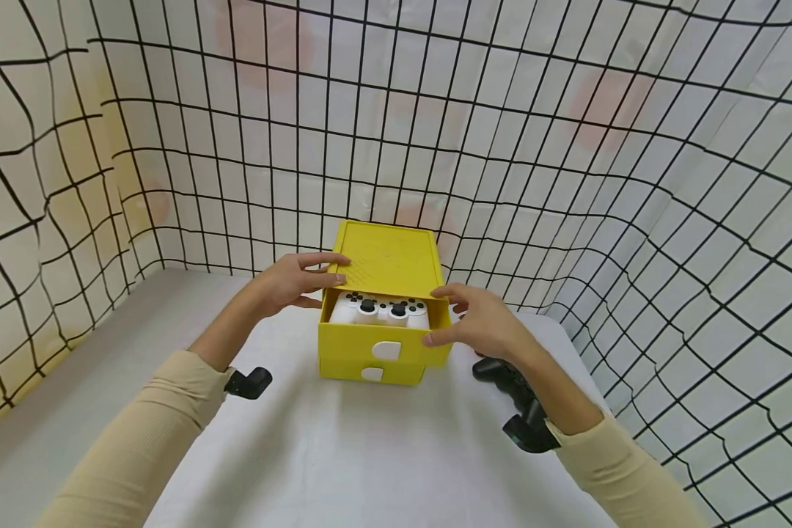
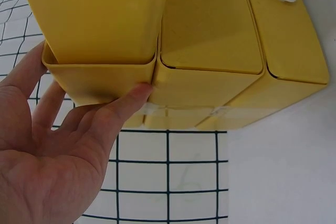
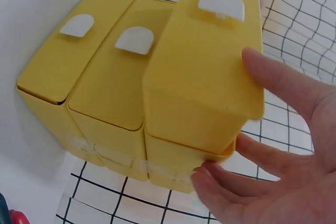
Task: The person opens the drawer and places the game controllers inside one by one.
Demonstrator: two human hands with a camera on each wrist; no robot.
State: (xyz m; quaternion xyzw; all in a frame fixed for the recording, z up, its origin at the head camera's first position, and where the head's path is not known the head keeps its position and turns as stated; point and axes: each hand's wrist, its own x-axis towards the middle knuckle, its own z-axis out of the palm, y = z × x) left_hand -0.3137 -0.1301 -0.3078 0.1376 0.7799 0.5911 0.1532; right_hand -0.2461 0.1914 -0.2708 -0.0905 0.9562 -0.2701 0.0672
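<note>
A yellow drawer unit (image 1: 389,253) stands on the table with its top drawer (image 1: 350,341) pulled out. Inside the drawer lies a white game controller (image 1: 378,312), its two dark thumbsticks showing. My left hand (image 1: 287,282) rests on the unit's left top edge; in the left wrist view its spread fingers (image 2: 139,92) touch the casing around the drawer opening. On the other side, my right hand (image 1: 485,319) has its thumb against the drawer's front right corner and its fingertips at the unit's right edge. The lower drawers (image 3: 102,77) are closed, with white tabs on their fronts.
A black game controller (image 1: 511,381) lies on the white table (image 1: 369,455), partly hidden behind my right forearm. Black wire mesh (image 1: 396,110) stands behind and along both sides. A dark and red object (image 3: 16,216) shows at the right wrist view's corner.
</note>
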